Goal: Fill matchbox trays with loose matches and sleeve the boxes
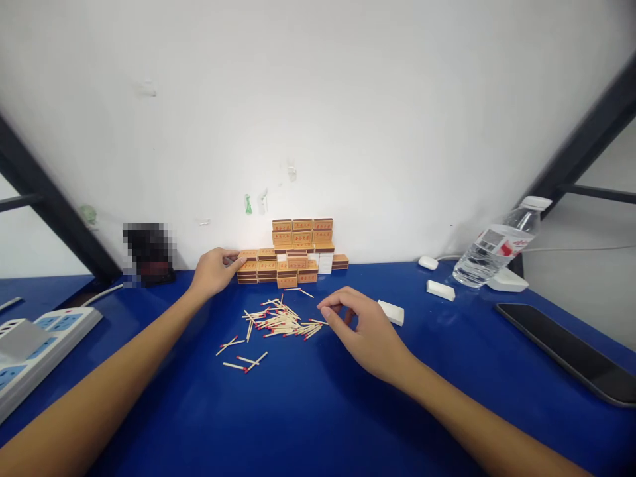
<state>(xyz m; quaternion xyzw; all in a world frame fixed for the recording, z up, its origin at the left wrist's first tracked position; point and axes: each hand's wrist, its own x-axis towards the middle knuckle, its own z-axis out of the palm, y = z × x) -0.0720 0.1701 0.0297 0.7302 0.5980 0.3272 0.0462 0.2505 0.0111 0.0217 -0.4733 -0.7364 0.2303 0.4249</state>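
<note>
Near the frame's centre, loose matches (281, 321) are strewn on the worktop (238, 424); they could be scattered if brushed by the right hand (365, 331), whose fingers are curled nearly together beside them, whether around a match cannot be told. Beyond, at centre, the matchbox stack (303, 237) is touched at its left end by the left hand's (212, 273) narrowly parted fingers; boxes might be toppled by a sideways push.

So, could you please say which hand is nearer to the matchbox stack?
Left: the left hand touches the left end of the matchbox stack; the right hand is apart, in front of its right side.
</note>
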